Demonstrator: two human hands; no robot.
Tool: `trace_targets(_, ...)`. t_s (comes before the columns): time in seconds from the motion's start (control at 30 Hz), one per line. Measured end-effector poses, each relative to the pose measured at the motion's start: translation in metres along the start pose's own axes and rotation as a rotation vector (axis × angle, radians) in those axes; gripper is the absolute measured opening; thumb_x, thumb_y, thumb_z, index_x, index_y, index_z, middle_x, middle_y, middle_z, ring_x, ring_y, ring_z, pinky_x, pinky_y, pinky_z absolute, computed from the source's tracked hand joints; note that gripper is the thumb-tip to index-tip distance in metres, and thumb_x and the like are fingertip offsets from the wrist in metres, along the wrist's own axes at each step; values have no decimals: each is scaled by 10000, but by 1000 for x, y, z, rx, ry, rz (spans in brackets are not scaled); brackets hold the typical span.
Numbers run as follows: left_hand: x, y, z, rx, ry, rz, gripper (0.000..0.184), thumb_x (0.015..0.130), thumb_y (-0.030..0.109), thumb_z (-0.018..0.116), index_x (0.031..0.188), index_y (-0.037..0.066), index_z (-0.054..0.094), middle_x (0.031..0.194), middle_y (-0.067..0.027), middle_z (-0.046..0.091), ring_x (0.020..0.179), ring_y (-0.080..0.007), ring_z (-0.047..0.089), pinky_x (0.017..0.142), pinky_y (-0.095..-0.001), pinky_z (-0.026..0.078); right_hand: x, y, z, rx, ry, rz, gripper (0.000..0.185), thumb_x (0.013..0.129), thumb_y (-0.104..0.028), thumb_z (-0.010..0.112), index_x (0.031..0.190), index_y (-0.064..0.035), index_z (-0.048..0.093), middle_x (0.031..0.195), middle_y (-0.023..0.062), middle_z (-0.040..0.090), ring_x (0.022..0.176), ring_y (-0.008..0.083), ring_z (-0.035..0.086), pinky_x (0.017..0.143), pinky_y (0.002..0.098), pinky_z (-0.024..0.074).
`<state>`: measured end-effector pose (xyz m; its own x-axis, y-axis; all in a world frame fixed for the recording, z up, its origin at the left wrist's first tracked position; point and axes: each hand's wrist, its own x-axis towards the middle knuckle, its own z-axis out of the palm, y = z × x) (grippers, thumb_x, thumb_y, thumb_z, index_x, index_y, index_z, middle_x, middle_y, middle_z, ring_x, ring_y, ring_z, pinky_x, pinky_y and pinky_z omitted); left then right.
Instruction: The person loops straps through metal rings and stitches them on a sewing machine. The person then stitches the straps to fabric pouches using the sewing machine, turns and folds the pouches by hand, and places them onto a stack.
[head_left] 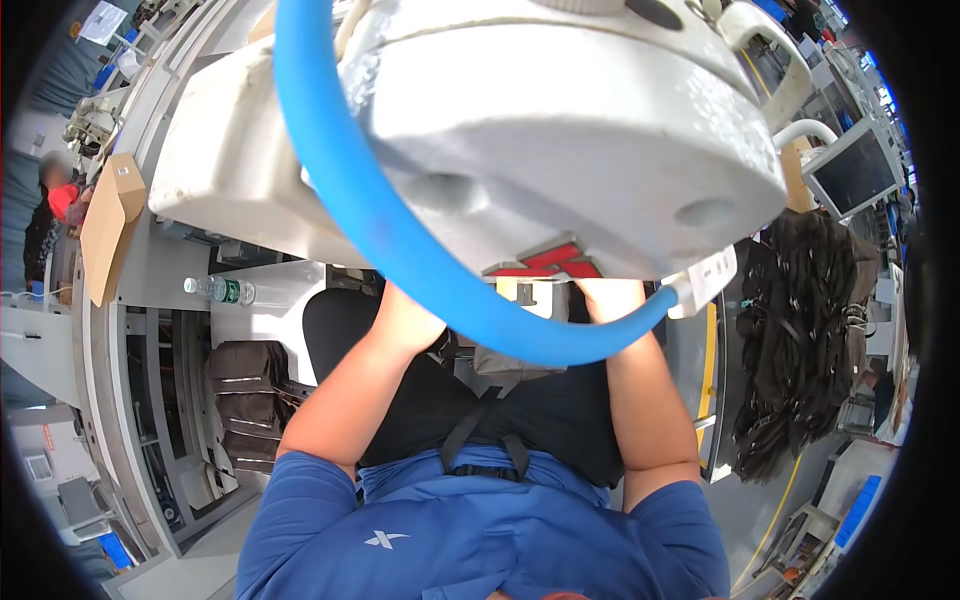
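Observation:
A large white machine head [560, 190], which looks like an industrial sewing machine, fills the upper middle of the view. It bears a red emblem [550, 262] on its lower edge. A thick blue tube [400, 255] curves across its front. My left hand [408, 318] reaches under the machine from the left, partly behind the tube. Under the emblem's right side is my right hand [612, 297]. The fingers of both hands are hidden, so what they touch or hold cannot be seen. Between the hands shows a small part of a grey-white surface [520, 362].
Stacked dark fabric pieces [250, 400] lie at the left, with clear plastic bottles [232, 291] above them. A large heap of dark pieces [800, 340] hangs at the right. A cardboard piece [115, 230] stands at far left. Another person [66, 200] is beyond it.

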<state>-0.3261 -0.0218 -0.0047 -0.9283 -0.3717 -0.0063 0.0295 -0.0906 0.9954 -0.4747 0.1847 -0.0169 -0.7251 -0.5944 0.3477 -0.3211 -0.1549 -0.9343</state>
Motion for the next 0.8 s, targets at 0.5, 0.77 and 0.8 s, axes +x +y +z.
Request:
trace_targets(0.5, 31, -8, 5, 139, -35, 156, 211, 939, 93, 709, 1116, -20, 697, 1061, -69, 728, 1014, -169, 676, 891, -338, 535, 7, -28, 14, -491, 197, -278, 222, 804, -245, 708, 866, -42, 642, 955, 138, 631, 874, 291, 601, 785, 399, 480)
trace_targets(0.77, 17, -2, -1, 264, -14, 188, 201, 1002, 90, 652, 1161, -29, 689, 1106, -60, 724, 1053, -157, 662, 915, -331, 524, 37, -56, 19, -680, -54, -354, 210, 854, -191, 635, 732, -26, 677, 699, 133, 634, 704, 317, 659, 674, 466, 520)
trace_targets(0.8, 16, -2, -1, 256, -3, 207, 201, 1010, 89, 645, 1166, -30, 688, 1111, -59, 724, 1058, -155, 660, 918, -330, 522, 32, -53, 15, -729, -85, -332, 197, 858, -176, 634, 745, -24, 689, 687, 141, 634, 682, 295, 662, 649, 440, 514)
